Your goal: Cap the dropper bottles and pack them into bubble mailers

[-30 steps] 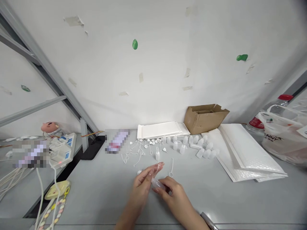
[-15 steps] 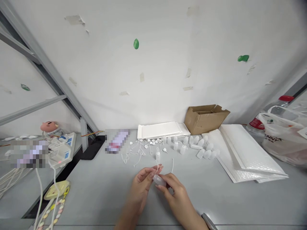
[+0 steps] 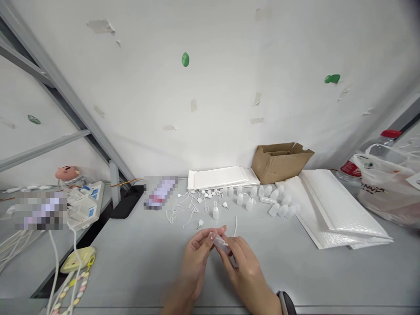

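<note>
Low over the front middle of the table, a small translucent plastic squeeze bottle (image 3: 223, 246) lies tilted between my hands. My right hand (image 3: 244, 264) is closed around its body with thumb and fingers. My left hand (image 3: 197, 253) pinches at its upper left end; fingertips cover what is there. Just beyond the left fingers is a small white cap (image 3: 200, 223) with a thin dark tip. A capped bottle (image 3: 215, 213) stands upright behind my hands, and a thin white strip (image 3: 235, 225) lies beyond my right fingers.
Several white caps and ring straps (image 3: 193, 205) lie scattered at the back. Several small bottles (image 3: 282, 210) stand and lie to their right. Behind are white padded envelopes (image 3: 219, 178), a cardboard box (image 3: 282, 165), more bubble mailers (image 3: 344, 210) and a plastic bag (image 3: 377, 188).
The white cap with the thin tip now shows beyond my left fingers. The thin strap that rose from my left fingertips no longer shows. The bottle and my hands have shifted slightly right.
</note>
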